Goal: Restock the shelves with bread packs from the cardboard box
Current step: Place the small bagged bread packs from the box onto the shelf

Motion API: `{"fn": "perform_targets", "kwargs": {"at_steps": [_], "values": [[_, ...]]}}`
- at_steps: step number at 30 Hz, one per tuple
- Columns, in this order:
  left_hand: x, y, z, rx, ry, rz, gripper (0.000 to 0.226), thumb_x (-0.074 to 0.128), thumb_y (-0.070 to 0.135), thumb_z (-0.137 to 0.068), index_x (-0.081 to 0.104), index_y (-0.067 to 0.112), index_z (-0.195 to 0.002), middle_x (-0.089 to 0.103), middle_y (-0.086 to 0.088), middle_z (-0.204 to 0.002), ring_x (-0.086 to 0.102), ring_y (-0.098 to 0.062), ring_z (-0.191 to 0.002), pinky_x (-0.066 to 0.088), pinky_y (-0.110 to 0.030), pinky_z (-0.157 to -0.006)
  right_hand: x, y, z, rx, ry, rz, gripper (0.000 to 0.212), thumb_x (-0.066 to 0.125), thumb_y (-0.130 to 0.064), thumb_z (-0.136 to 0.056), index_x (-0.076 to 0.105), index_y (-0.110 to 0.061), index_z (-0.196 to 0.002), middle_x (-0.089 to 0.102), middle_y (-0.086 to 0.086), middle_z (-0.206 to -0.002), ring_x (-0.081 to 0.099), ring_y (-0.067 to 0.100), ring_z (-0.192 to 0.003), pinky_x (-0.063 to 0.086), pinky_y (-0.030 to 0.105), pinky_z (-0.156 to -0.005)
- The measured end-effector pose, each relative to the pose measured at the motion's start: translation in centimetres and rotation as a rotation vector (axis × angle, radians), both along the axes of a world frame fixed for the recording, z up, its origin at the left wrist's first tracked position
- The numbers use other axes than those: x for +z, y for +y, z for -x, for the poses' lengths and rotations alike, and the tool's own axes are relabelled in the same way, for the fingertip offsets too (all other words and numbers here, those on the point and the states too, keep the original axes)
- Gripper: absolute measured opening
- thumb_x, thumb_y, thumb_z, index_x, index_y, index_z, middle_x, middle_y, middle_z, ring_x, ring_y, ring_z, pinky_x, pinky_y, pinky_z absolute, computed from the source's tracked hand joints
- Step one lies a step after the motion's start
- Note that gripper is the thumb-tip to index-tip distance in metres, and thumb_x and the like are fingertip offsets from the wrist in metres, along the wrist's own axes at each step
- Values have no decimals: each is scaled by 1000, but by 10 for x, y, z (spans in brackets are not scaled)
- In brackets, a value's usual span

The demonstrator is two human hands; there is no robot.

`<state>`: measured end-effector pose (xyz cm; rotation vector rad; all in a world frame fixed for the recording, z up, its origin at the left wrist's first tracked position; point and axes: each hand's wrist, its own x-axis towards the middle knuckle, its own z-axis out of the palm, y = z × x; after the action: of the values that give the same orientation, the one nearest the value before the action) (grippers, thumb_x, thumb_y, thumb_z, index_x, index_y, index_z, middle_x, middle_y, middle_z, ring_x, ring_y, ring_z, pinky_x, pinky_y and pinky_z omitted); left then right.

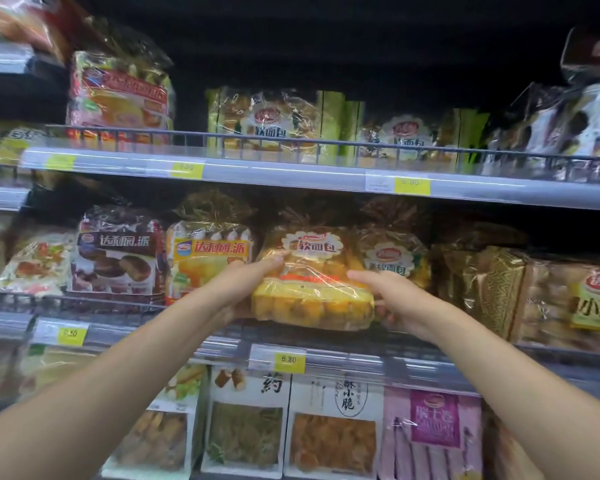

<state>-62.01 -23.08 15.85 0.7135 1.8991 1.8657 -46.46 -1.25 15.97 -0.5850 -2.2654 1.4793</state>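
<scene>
Shelving [291,174]: three tiers visible, each with a wire front rail and a clear price strip.

Top tier: red-and-yellow pack [118,95] at left; two clear packs with green sides [267,119], label reads 软面包; a dark-patterned white pack [582,123] at far right. Yellow tags on the strip, digits mostly blurred; one [412,183] appears to end in .80.

Middle tier, left to right: brown pack [118,251] printed 达利园·派; yellow pack [210,258] with the same wording; a 软面包 pack [392,258]; gold-patterned pack [478,285]; pack at right edge [593,299] showing 小面, the rest cut off.

Bottom tier: white boxed snacks [333,420], one marked 酥小脆; a pink pack [433,434], its text not legible.

Bread pack [312,282]: clear wrap, golden rolls, label 软面包, a red line of print across the front too blurred to read. It is held at the front of the middle tier, over the rail, just left of the matching pack; whether its base rests on the shelf cannot be told.

Left hand [246,285]: grip closed on the pack's left side, thumb on the front.
Right hand [388,299]: grip closed on the pack's right side, fingers under the lower corner.

Tags below: 6.80 [289,360] under the held pack; one at left [71,333] reads .50, first digit unclear.
</scene>
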Motion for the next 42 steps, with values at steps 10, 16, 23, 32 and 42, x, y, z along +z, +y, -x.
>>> {"fn": "perform_targets", "kwargs": {"at_steps": [10, 16, 23, 32, 42], "values": [[12, 28, 32, 351, 546, 376, 41, 61, 51, -93, 63, 15, -111, 69, -3, -106, 63, -19, -90, 53, -33, -74, -2, 2, 50, -130, 103, -110, 71, 73, -39, -90, 37, -31, -150, 64, 4, -125, 66, 18, -86, 55, 25, -59], [-15, 28, 43, 368, 748, 564, 54, 71, 30, -88, 46, 14, -132, 68, -11, -113, 65, -34, -105, 53, -37, -81, -27, 7, 59, -167, 64, -152, 76, 74, -16, -91, 32, -29, -153, 54, 5, -142, 64, 26, -107, 62, 34, -68], [-23, 33, 40, 150, 762, 515, 3, 65, 22, -89, 67, 23, -89, 69, 3, -81, 65, -17, -79, 52, -29, -68, -17, -3, 49, -182, -31, -758, 13, 68, -33, -90, 58, -32, -97, 67, -4, -99, 65, 14, -83, 57, 32, -74], [-20, 44, 45, 62, 838, 685, 43, 57, 17, -93, 57, 30, -135, 58, -5, -130, 57, -26, -109, 51, -35, -93, -30, -2, 79, 69, -146, -741, 47, 57, -22, -100, 50, -39, -143, 59, -2, -126, 57, 8, -79, 45, 18, -60], [-24, 73, 72, 48, 808, 800, 65, 52, 22, -98, 28, 35, -158, 27, -13, -157, 42, -34, -140, 36, -40, -118, -32, 9, 118, -25, -239, -860, 52, 55, -22, -101, 45, -42, -149, 38, 4, -154, 47, 26, -135, 39, 33, -110]]}}
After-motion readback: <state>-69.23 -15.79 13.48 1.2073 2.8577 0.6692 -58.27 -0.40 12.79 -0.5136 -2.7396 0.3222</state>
